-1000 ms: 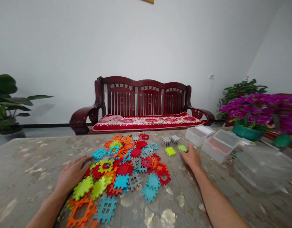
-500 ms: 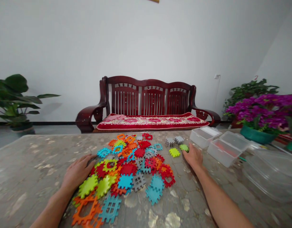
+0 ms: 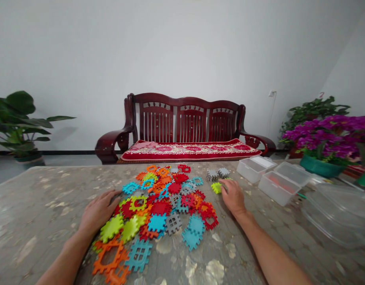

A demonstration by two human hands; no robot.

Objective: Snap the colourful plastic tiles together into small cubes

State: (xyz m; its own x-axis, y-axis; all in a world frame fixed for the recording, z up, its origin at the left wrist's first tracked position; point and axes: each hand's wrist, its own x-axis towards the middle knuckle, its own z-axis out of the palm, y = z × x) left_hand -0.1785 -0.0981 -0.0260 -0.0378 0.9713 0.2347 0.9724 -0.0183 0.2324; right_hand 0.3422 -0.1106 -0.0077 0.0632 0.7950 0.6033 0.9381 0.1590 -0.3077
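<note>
My left hand [image 3: 100, 209] lies low on the table with its fingers stretched out, against the left edge of a pile of interlocking plastic tiles [image 3: 157, 223]. The pile mixes red, orange, blue, grey and lime green toothed tiles, some with window cut-outs. At the right, my right hand [image 3: 233, 196] has thumb and finger closed at the right edge of a lime green tile [image 3: 216, 187] lying on the table. A second lime green tile is mostly covered by that hand. Just beyond stand two small grey stacks of tiles [image 3: 212, 175].
Clear plastic boxes [image 3: 279, 188] stand at the right, one with something orange-red inside. A large transparent container [image 3: 338, 213] sits nearer me. Purple flowers in a green pot [image 3: 322, 166] are at the back right. A wooden bench [image 3: 191, 122] stands behind the table [image 3: 45, 206].
My right hand has moved left, from the right-hand lime green tile to the left-hand one, covering most of the former. My left hand rests in about the same place.
</note>
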